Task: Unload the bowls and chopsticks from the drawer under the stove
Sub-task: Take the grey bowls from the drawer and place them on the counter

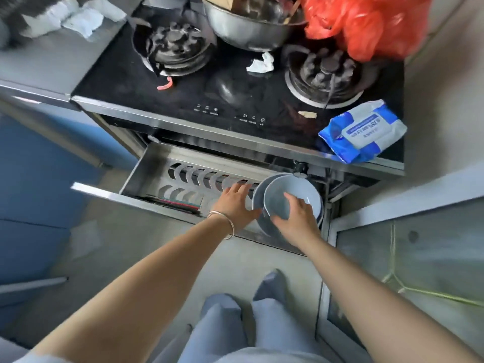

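The steel drawer (pixel 146 167) under the stove stands pulled out. At its right end several grey-blue bowls (pixel 301 191) lean stacked on edge in the slotted rack. My right hand (pixel 296 218) grips the front bowl by its lower rim, with fingers inside it. My left hand (pixel 234 205), with a silver bangle on the wrist, lies with straight fingers against the left edge of the bowl stack. A bundle of chopsticks (pixel 175 203) lies flat along the drawer's front left.
On the black gas stove (pixel 183 100) stand a steel basin (pixel 246 32), a red plastic bag (pixel 366 24) and a blue-white wipes pack (pixel 364 131) near the front right. A grey counter (pixel 47 64) lies left, a glass cabinet door (pixel 408 258) right. My legs stand below.
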